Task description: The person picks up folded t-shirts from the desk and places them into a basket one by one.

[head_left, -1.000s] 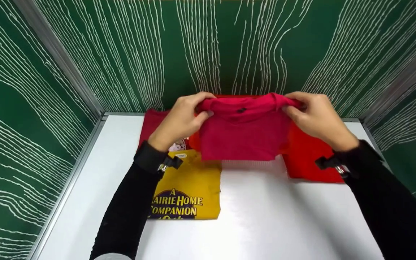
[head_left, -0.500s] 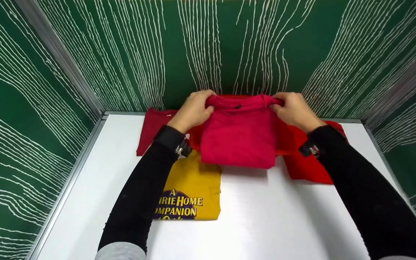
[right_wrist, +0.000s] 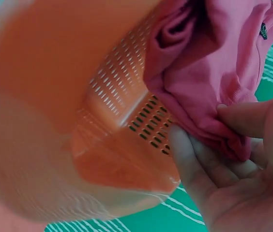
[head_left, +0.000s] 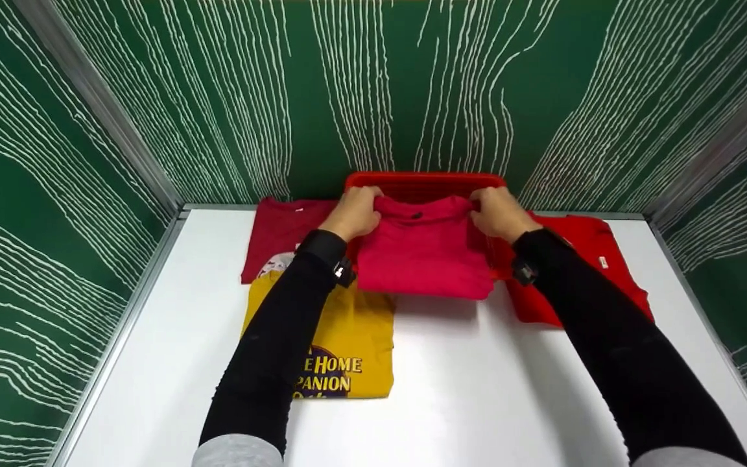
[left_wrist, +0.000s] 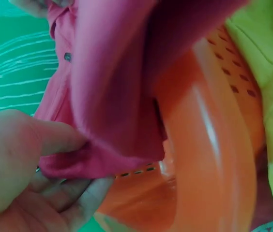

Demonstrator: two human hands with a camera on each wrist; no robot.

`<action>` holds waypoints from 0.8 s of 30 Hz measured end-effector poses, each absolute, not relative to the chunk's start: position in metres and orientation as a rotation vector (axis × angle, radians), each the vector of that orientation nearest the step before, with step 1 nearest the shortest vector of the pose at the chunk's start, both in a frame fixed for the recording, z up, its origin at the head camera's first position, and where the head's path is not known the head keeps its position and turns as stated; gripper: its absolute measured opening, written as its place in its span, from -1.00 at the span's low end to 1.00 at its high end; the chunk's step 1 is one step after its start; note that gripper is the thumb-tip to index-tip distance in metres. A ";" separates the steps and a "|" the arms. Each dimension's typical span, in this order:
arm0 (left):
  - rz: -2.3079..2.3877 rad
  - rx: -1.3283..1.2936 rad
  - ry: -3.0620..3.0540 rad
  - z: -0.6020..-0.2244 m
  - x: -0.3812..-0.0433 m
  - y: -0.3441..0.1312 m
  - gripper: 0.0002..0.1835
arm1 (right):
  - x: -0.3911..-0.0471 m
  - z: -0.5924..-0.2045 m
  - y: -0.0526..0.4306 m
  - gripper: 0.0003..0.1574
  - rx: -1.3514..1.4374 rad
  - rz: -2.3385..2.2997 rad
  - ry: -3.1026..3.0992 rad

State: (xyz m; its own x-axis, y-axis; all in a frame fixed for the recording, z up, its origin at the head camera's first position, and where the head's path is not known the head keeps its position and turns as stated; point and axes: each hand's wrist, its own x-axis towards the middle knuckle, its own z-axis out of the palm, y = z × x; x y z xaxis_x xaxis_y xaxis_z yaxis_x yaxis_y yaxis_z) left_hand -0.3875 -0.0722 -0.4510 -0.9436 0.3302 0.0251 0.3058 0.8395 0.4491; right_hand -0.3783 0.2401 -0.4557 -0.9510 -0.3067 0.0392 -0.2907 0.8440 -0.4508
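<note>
Green walls (head_left: 425, 84) streaked with wavy white lines rise beyond and to either side of the hands, meeting at grey metal posts (head_left: 96, 104); below the hands spreads a white worktop (head_left: 464, 402). Left hand (head_left: 359, 213) and right hand (head_left: 498, 213) are apart from each other, each pinching one upper corner of a folded pink shirt (head_left: 422, 253) between thumb and fingers; the shirt spans the gap between them, its neckline on the far side with a small dark mark (head_left: 416, 215) at the collar, its folded end hanging nearer the person than both hands.

Beneath and just beyond the hands stands a red basket (head_left: 425, 176), which looks orange in the wrist views; its far rim shows past the fingers, and slotted walls show beside the cloth; the shirt is held over the basket, its near end reaching out past the front, though whether it rests on the rim I cannot tell.

Left of the left hand lies a dark red shirt (head_left: 276, 233) with a pale print; nearer the person than that hand, partly under the left black sleeve (head_left: 263, 363), lies a yellow shirt (head_left: 367, 324) with lettering on a dark patch; right of the right hand, partly under the right black sleeve (head_left: 633, 370), lies a bright red shirt (head_left: 584, 243) with a small white label (head_left: 603, 262).
</note>
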 end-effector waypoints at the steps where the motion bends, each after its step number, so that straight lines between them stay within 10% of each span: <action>1: 0.696 0.508 2.965 -0.451 -0.388 -0.071 -0.55 | -0.380 -0.457 0.240 -0.51 -0.472 -0.720 2.981; 24: 0.760 0.368 2.917 -0.463 -0.398 -0.061 -0.43 | -0.387 -0.465 0.239 -0.47 -0.381 -0.662 3.018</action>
